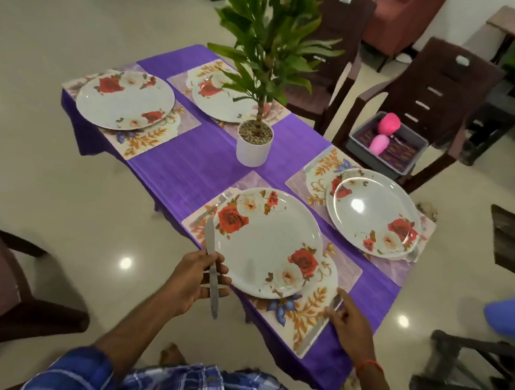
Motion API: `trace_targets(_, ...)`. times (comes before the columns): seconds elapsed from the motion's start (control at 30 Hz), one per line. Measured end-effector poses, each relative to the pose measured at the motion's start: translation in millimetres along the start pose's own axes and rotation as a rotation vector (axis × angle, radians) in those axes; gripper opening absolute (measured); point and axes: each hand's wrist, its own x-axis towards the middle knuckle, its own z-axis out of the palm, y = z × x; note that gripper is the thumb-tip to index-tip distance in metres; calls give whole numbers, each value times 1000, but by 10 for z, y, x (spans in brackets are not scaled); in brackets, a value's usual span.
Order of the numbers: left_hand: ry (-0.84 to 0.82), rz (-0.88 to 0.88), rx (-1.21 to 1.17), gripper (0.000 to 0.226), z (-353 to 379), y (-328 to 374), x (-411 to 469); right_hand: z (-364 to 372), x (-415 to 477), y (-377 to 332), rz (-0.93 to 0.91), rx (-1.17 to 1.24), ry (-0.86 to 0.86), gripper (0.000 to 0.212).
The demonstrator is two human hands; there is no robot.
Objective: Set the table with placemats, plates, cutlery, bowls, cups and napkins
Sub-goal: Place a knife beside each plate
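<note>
Cutlery is being laid at the near plate (266, 244). One knife (211, 267) is gripped in the left hand (192, 281), just left of that plate. A second knife (317, 327), lying on the near placemat (303, 307), is touched by the straight fingers of the right hand (351, 323). The gripped knife is probably meant for another setting (this mat already has a fork (216, 205)).

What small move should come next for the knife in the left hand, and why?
Probably carry the knife in the left hand to the right-hand plate and lay it there. The near plate already has a fork and another utensil, touched by the right hand; the other shows only a second fork.
</note>
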Motion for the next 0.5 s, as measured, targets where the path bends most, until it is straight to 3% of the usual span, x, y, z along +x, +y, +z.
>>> trace_targets(0.2, -42, 54, -1, 30, -434, 239, -11, -74, -187, -737, 91, 87, 131, 47)
trace_targets(0.3, -36, 78, -21, 30, -644, 323, -32, 73, -245, -1346, -71, 115, 147, 24)
trace_targets(0.37, -29, 103, -28, 28, -791, 346, -36, 277, -251, -1812, -232, 173, 69, 15)
trace_targets(0.5, -12, 160, -33, 22, -1045, 407, -59, 769, -210, -2741, -415, 223, -205, 17)
